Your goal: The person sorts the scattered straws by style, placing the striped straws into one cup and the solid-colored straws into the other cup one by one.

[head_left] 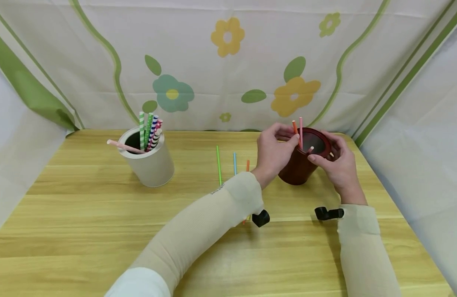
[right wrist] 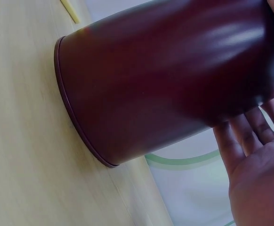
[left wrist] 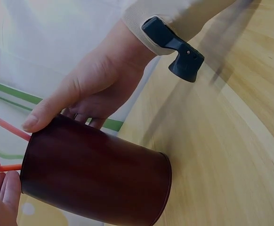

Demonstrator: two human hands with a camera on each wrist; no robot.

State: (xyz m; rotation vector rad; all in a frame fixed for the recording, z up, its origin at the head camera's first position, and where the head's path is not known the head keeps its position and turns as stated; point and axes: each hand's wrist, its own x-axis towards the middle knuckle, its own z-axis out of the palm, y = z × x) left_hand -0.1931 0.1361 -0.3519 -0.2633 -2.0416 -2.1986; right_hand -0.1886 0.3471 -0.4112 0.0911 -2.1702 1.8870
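Observation:
My left hand (head_left: 275, 153) pinches an orange straw (head_left: 295, 127) at the left rim of a dark red pen holder (head_left: 298, 167). A pink straw (head_left: 301, 130) stands close beside it. The right hand (head_left: 341, 167) grips the holder's rim from the right, thumb in front. A short pink straw end (left wrist: 12, 128) pokes out next to that thumb. In the left wrist view, the pinching left hand (left wrist: 0, 200) shows at lower left. In the right wrist view, the right hand's fingers (right wrist: 240, 136) touch the holder's side (right wrist: 151, 89).
A white pen holder (head_left: 152, 169) with several patterned paper straws (head_left: 151, 130) stands on the left; a pale pink straw (head_left: 126, 146) leans over its rim. Green (head_left: 219, 165), blue (head_left: 235, 163) and orange straws (head_left: 247, 166) lie mid-table, partly behind the left forearm. A flowered curtain (head_left: 198, 49) hangs behind.

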